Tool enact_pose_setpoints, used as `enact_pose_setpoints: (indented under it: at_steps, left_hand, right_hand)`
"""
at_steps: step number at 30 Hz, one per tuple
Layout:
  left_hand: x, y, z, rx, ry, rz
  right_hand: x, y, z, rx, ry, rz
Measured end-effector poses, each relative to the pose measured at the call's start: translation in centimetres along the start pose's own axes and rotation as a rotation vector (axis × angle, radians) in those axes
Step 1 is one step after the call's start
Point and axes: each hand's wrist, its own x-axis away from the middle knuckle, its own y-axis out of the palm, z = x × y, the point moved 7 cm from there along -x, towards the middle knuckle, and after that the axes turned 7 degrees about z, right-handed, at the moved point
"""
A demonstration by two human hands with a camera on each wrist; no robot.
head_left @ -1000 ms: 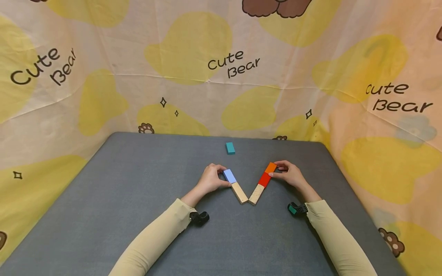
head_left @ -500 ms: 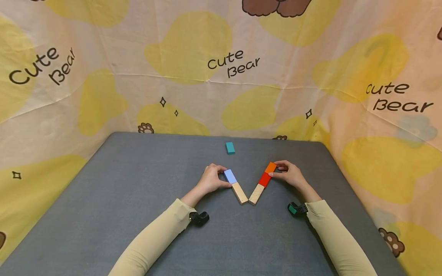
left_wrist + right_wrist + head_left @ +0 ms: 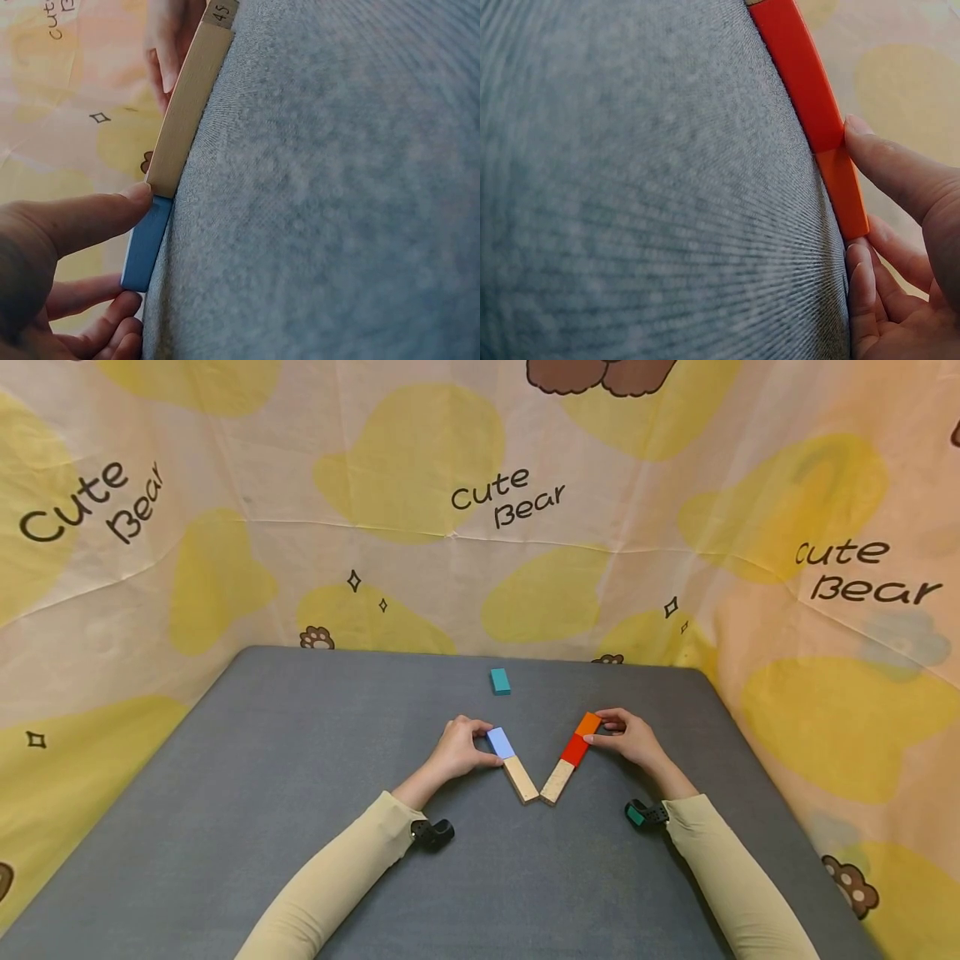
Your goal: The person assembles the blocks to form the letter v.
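Observation:
Several flat blocks lie on the grey table in a V whose point faces the wearer. The V's left arm is a blue block (image 3: pixel 500 742) end to end with a plain wooden block (image 3: pixel 521 779). An orange block (image 3: pixel 588 724), a red block (image 3: pixel 575 750) and another wooden block (image 3: pixel 557 782) form the right one. My left hand (image 3: pixel 456 750) pinches the blue block, thumb by the seam with the wood, fingers at its far end. With my right hand (image 3: pixel 632 739) I pinch the orange block; in the right wrist view, that thumb (image 3: pixel 885 157) touches near the red-orange seam.
A teal block (image 3: pixel 500 682) lies alone near the back of the table (image 3: pixel 337 710). Behind and beside the table hangs a printed cloth (image 3: pixel 412 468) with yellow patches. Each wrist wears a dark strapped device, such as the left wrist device (image 3: pixel 432 835).

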Motion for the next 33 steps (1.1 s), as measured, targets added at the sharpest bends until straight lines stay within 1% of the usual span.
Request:
enact_pose_setpoints:
  at_steps: [10,18,26,33]
  left_hand:
    - [-0.08,0.05,-0.15,0.009,-0.016,-0.017]
    - [-0.14,0.08,-0.17,0.002,-0.019,-0.018]
    - [-0.13,0.15,-0.13,-0.007,-0.012,-0.02]
    - [-0.14,0.13,-0.03,-0.011,-0.003,-0.016]
  right_hand:
    - [0.14,-0.05,-0.07,-0.003,0.015,-0.007]
    - [0.17,-0.11,-0.13,-0.012,0.016,-0.004]
    - [0.14,-0.06,-0.06,-0.009,0.002,-0.005]
    - [0.11,-0.1,0.03,-0.012,0.008,-0.009]
